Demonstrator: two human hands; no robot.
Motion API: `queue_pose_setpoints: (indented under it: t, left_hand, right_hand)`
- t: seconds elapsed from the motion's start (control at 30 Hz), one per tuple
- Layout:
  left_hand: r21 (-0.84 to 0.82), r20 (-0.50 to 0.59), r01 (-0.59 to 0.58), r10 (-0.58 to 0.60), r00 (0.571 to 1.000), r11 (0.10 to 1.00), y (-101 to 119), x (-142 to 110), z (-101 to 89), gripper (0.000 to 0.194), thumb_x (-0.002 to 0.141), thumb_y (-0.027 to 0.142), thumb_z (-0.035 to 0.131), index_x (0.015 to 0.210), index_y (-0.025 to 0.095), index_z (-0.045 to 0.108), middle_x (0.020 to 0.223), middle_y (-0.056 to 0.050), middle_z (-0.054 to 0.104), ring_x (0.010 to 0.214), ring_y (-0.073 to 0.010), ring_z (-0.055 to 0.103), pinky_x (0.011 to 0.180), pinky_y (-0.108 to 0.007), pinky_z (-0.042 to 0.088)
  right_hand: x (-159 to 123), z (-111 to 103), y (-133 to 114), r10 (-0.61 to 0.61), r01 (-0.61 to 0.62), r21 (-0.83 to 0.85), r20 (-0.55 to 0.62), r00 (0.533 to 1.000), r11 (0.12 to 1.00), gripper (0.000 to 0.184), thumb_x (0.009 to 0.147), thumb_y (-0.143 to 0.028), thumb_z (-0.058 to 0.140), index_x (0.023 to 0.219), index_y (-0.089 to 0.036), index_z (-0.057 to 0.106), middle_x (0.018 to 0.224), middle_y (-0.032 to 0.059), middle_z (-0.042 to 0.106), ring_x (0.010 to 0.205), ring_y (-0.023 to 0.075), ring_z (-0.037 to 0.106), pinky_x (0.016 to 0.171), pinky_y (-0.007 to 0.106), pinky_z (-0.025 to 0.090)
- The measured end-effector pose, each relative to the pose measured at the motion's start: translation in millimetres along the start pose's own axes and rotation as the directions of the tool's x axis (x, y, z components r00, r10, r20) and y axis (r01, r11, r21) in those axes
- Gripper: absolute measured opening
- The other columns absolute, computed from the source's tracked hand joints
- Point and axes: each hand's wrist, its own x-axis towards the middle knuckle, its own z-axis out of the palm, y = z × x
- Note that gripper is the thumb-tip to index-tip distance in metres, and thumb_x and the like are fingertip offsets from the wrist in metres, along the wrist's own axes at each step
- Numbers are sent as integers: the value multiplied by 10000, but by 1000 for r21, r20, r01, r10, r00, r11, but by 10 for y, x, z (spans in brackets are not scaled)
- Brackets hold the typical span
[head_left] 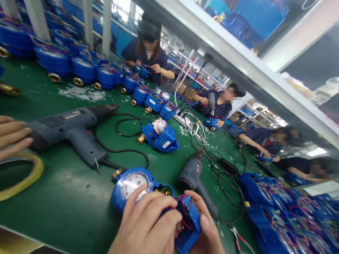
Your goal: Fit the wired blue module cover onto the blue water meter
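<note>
A blue water meter (pixel 132 180) with a round dial and a brass fitting lies on the green table in front of me. My left hand (pixel 150 220) reaches across its body, fingers curled at the open side where red and black wires run. Exactly what those fingertips pinch is hidden. In my right hand (pixel 208 225) is the blue plastic box (pixel 194 215) attached or held beside the meter, its open side showing wires. Green and yellow parts (pixel 166 191) show in a compartment between dial and box.
Two heat guns (pixel 66 123) (pixel 192 173) with black cables lie on the table. Another blue meter (pixel 161 135) stands ahead, more in a row behind. Tape roll (pixel 37 173), power strip (pixel 182 120), pliers (pixel 238 238) and wired blue housings (pixel 286 211) surround. A co-worker's hand (pixel 13 135) is left; several people work beyond.
</note>
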Motion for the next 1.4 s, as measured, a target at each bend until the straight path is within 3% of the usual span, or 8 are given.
queue_pose_setpoints:
  t: [0.2, 0.43, 0.63, 0.83, 0.93, 1.03, 1.17, 1.4]
  left_hand:
    - [86, 133, 102, -113, 985, 991, -65, -92, 271, 196, 897, 195, 526, 1057, 281, 601, 1192, 8, 653, 1141, -216, 569, 1116, -485, 276]
    - [-72, 74, 66, -61, 995, 995, -84, 1, 303, 221, 975, 214, 426, 894, 238, 630, 1015, -2, 710, 966, -201, 661, 1003, -476, 454]
    - [18, 319, 258, -250, 914, 966, -3, 163, 143, 135, 909, 143, 543, 849, 200, 648, 949, -21, 692, 904, -256, 652, 785, -438, 516]
    - [100, 455, 395, -395, 798, 913, 60, 255, 110, 189, 965, 214, 465, 867, 179, 623, 949, -51, 646, 955, -265, 614, 835, -447, 482]
    - [126, 457, 382, -396, 797, 915, 88, 269, 130, 177, 955, 186, 474, 875, 175, 631, 955, -55, 642, 961, -264, 609, 850, -449, 488]
    - [88, 410, 338, -344, 845, 937, 87, 230, 181, 161, 934, 158, 505, 867, 187, 648, 964, -43, 654, 954, -259, 613, 848, -458, 502]
    - [80, 113, 176, -185, 976, 981, 47, 118, 250, 125, 893, 131, 567, 893, 199, 671, 1089, -54, 650, 1011, -255, 597, 872, -444, 491]
    - [228, -45, 74, -66, 997, 971, -36, 45, 129, 135, 920, 183, 552, 874, 230, 670, 1069, -25, 659, 975, -219, 589, 853, -400, 427]
  right_hand:
    - [-17, 112, -157, 106, -116, 94, 103, 989, 989, 344, 818, -463, 717, 1078, -240, 684, 980, 52, 661, 655, 107, 561, 562, 197, 487]
    - [-73, 100, -93, 191, -221, 180, 172, 966, 959, 398, 803, -483, 762, 1097, -228, 677, 984, 34, 660, 780, 105, 618, 752, 230, 536]
    - [-46, -100, -1, -24, 81, -300, 190, 981, 951, 862, 616, -554, 856, 1341, -295, 469, 1227, 81, 561, 795, 189, 603, 551, 249, 502]
    - [-59, -135, 170, -501, 499, -690, 223, 836, 525, 1027, 626, -762, 750, 1439, -265, 366, 1423, 80, 438, 1299, 320, 418, 1060, 366, 344]
    - [-50, -90, 234, -504, 502, -678, 219, 836, 537, 1052, 663, -771, 714, 1470, -248, 288, 1475, 82, 396, 1373, 317, 353, 1153, 376, 222]
    - [-28, -73, 236, -506, 499, -693, 221, 834, 520, 811, 784, -516, 716, 1440, -244, 326, 1439, 79, 445, 1328, 288, 426, 1107, 371, 312]
    - [6, -78, 170, -444, 478, -537, 201, 873, 696, 733, 783, -382, 687, 1408, -242, 332, 1370, 85, 510, 1234, 260, 531, 1027, 344, 432]
    - [50, -17, 51, -268, 309, -267, 178, 947, 913, 819, 712, -550, 775, 1360, -204, 414, 1126, 109, 653, 971, 275, 651, 835, 366, 531]
